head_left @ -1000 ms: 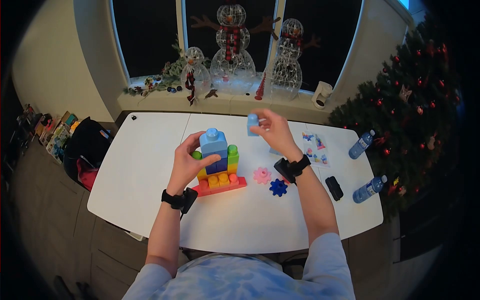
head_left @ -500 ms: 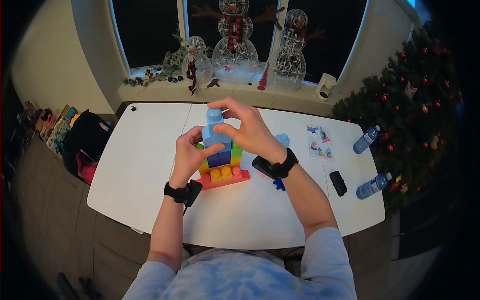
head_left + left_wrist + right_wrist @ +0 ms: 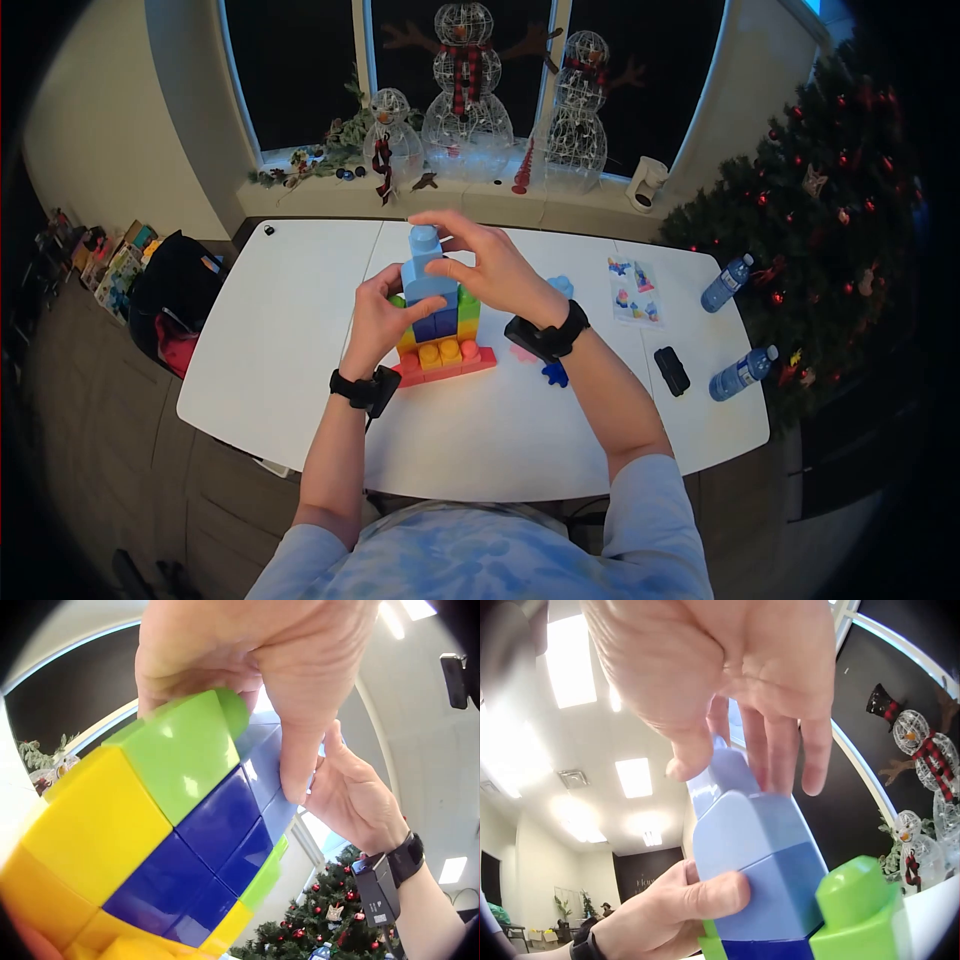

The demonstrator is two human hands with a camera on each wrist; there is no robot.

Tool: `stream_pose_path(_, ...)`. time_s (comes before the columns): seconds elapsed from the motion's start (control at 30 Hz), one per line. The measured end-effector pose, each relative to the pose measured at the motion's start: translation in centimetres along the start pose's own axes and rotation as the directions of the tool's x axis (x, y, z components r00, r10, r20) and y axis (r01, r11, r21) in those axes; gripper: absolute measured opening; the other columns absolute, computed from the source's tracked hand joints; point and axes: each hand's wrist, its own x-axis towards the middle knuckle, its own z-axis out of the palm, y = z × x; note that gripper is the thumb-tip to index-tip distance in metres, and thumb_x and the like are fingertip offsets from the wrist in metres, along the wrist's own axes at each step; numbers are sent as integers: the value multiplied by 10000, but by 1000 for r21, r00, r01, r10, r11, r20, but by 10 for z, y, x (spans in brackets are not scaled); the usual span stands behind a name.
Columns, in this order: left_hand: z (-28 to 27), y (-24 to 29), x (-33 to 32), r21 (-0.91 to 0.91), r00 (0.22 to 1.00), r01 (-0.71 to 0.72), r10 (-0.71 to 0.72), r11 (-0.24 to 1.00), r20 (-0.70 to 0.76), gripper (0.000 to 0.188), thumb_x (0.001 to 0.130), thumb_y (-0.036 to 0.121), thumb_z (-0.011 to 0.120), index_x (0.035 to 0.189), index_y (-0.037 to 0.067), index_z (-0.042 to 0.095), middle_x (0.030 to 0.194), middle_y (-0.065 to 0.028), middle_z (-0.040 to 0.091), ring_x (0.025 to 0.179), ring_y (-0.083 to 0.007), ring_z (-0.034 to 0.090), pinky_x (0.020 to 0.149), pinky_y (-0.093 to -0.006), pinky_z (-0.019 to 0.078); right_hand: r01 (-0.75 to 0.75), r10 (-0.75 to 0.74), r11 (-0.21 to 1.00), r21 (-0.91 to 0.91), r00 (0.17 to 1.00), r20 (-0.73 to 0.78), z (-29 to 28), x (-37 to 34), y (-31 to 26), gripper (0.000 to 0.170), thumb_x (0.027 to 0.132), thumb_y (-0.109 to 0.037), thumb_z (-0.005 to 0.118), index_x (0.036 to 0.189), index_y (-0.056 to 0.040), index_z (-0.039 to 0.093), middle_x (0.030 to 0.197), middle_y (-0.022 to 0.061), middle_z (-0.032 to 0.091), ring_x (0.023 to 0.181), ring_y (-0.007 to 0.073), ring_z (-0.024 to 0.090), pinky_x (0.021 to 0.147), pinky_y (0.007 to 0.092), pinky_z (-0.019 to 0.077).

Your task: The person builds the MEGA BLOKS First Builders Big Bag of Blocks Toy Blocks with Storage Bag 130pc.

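Note:
A tower of stacked toy building blocks (image 3: 436, 324) stands on the table, with a red base (image 3: 445, 371), yellow, green and dark blue layers, and lighter blue blocks on top. My left hand (image 3: 384, 318) grips the upper part, its thumb lying across the medium-blue blocks (image 3: 261, 769) and its fingers behind. At the peak sits a small light blue block (image 3: 721, 778), directly on a wider light blue one (image 3: 751, 823). My right hand (image 3: 485, 268) pinches this small block between thumb and fingers. Green blocks (image 3: 859, 911) flank the blue column.
Right of the tower lie a pink gear (image 3: 522, 353), a dark blue gear (image 3: 555, 374) and a light blue piece (image 3: 561, 286). Farther right are a picture sheet (image 3: 635, 292), a black case (image 3: 672, 371) and two water bottles (image 3: 727, 283) near the table's edge.
My right hand has carried the small light blue block leftward from beside the tower onto its top. The left hand keeps its grip on the tower.

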Motion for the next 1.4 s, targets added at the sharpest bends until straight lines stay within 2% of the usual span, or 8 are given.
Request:
stream_pose_path(0.1, -8, 5, -7, -5, 991, -129, 128, 992, -49, 862, 696, 206, 978, 1398, -15, 529, 1293, -148, 665, 1201, -230, 644, 1039, -380, 520, -24, 21, 998, -59, 998, -57, -31, -5, 11, 549, 940, -119, 716, 1457, -85, 534, 1221, 139, 695, 1086, 267, 696, 942, 378, 556)
stream_pose_path(0.2, -40, -12, -21, 125, 999, -26, 20, 992, 47, 1148, 619, 289, 1011, 1527, -3, 372, 1463, -193, 561, 1382, -330, 534, 1168, -440, 431, -150, 174, 983, 106, 944, -280, -81, -27, 40, 569, 961, -184, 721, 1490, -102, 530, 1270, 143, 685, 1108, 281, 687, 965, 390, 543)
stream_pose_path(0.33, -49, -68, -55, 362, 969, 22, -109, 932, 221, 1244, 549, 346, 1028, 1539, 25, 347, 1464, -208, 562, 1354, -380, 550, 1123, -462, 479, -539, 522, 739, -403, 837, -163, -124, -81, 92, 602, 920, -296, 781, 1449, -93, 578, 1429, 136, 617, 1261, 282, 623, 1057, 389, 496)
stream_pose_path(0.53, -6, -86, -75, 445, 971, 84, -174, 891, 166, 1007, 614, 223, 991, 1423, 36, 422, 1320, -197, 664, 1194, -364, 662, 1002, -439, 557, -558, 712, 580, -594, 701, 37, -125, -148, 143, 879, 774, -338, 875, 1526, -105, 486, 1521, 190, 518, 1417, 354, 476, 1169, 418, 401)
stream_pose_path(0.77, 3, -84, -49, 473, 967, 182, -245, 862, 74, 734, 640, 127, 938, 1250, 29, 541, 1020, -177, 767, 940, -330, 755, 855, -425, 611, -557, 651, 632, -539, 759, -22, -122, -158, 176, 813, 829, -226, 843, 1550, -159, 473, 1531, 176, 523, 1394, 337, 502, 1160, 412, 408)
stream_pose_path(0.93, 1, -104, -6, 506, 971, 159, -226, 848, 75, 780, 603, 139, 951, 1257, 33, 541, 1006, -180, 768, 921, -334, 754, 840, -423, 611, -598, 639, 707, -377, 769, -22, -116, -154, 200, 669, 821, -58, 785, 1454, -146, 589, 1372, 171, 658, 1213, 302, 639, 1048, 394, 515)
stream_pose_path(1.33, 8, -127, 46, 425, 946, 227, -302, 876, 118, 944, 551, 208, 993, 1355, 36, 530, 1245, -143, 703, 988, -290, 738, 838, -377, 612, -639, 685, 691, -337, 728, 23, -93, -155, 164, 478, 839, -78, 718, 1311, -151, 692, 1214, 157, 719, 1193, 389, 602, 1046, 421, 510)
stream_pose_path(1.4, 11, -121, 31, 815, 979, 181, -176, 550, -99, 878, 561, 278, 1012, 1275, 48, 555, 1268, -137, 679, 984, -298, 729, 794, -391, 607, -578, 638, 701, -417, 770, 4, -87, -162, 167, 436, 830, -97, 736, 1263, -132, 702, 1172, 163, 726, 1134, 395, 627, 1010, 431, 524)
